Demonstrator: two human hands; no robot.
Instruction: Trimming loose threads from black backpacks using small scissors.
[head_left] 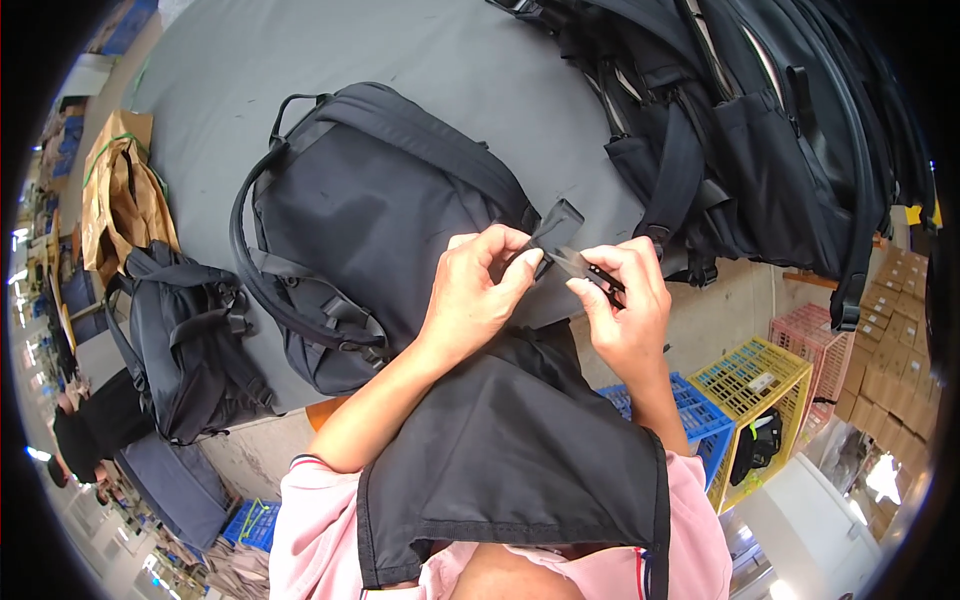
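Note:
A black backpack (pixel 345 225) lies on a grey table in front of me, its straps curving along the left side. By its lower right edge, my left hand (pixel 468 295) pinches a black webbing strap (pixel 560 222) between thumb and fingertips; the strap's looped end sticks up. My right hand (pixel 632 300) is closed around small thread snips (pixel 606 284) with a black grip. The snips' metal blades point left and meet the strap close to my left fingertips. Whether the blades touch the webbing I cannot tell.
Several black backpacks (pixel 740 150) are piled at the right on the grey table (pixel 440 50). A smaller black backpack (pixel 190 340) and a brown paper bag (pixel 125 195) sit at the left edge. Yellow (pixel 755 365) and blue crates (pixel 690 400) stand low at the right.

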